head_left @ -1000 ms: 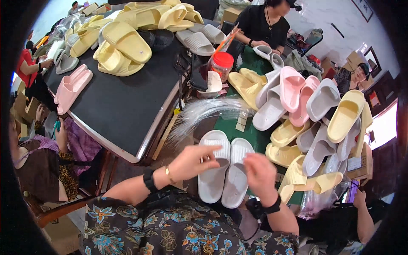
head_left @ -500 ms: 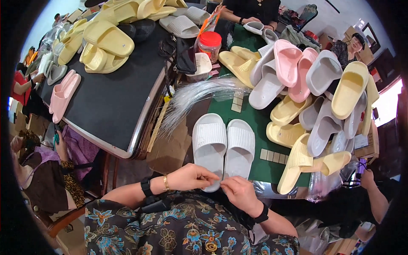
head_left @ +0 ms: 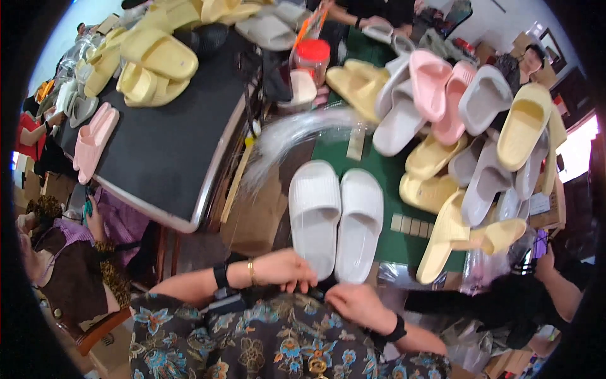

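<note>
A pair of white ribbed slide slippers lies side by side before me, toes pointing away: the left slipper [head_left: 314, 243] and the right slipper [head_left: 357, 252]. Just below their heels, close to my body, are both hands. My left hand [head_left: 285, 270] has curled fingers and wears a gold bracelet and a black wristband. My right hand [head_left: 358, 306] faces it across a small gap, thumb and fingers pinched together. What either pinches, if anything, is too small and blurred to make out. Beyond the slippers lies a bundle of clear plastic strands [head_left: 297, 136].
Yellow, pink and grey slippers [head_left: 429, 88] are heaped at the right on the green tabletop [head_left: 334, 148]. A black table [head_left: 170, 145] at left carries more slippers. A red-lidded jar [head_left: 313, 57] stands at the back. Other people work around the tables.
Both hands have drawn back from the slippers' heels toward my body. The whole view has shifted slightly and is blurred. Both slippers still lie side by side.
</note>
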A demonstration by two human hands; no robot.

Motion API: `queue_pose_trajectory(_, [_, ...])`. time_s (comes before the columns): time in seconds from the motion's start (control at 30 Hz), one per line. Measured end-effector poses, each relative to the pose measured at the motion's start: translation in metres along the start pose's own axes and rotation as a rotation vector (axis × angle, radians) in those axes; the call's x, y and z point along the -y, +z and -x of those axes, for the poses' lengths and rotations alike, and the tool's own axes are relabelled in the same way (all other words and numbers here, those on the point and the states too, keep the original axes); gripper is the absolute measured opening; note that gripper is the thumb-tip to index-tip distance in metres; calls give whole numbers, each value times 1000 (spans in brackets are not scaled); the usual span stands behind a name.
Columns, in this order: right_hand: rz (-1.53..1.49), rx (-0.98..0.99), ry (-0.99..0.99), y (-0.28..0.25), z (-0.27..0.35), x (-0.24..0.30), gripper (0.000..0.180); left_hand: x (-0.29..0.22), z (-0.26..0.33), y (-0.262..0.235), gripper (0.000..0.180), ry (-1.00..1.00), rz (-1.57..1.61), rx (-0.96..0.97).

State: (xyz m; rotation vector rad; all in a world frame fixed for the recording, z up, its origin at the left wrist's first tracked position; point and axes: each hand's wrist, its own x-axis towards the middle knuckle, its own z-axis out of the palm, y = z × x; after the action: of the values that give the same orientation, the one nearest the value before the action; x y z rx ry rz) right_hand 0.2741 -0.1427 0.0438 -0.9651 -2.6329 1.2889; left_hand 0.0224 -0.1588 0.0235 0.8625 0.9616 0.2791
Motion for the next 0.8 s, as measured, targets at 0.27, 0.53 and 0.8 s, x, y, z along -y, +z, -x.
queue_pose_trajectory(0.27, [75,-77,5,-7,-9,4,14,5,-28,-11,46,-135,68,-1])
queue_pose_trajectory(0.53, [350,-299,12,-28,-63,-7,10,-34,-14,-25,61,-47,-105,-334])
queue_pose_trajectory(0.8, [344,-496,-102,-34,-87,-16,9,-49,2,-52,31,284,-172,-849])
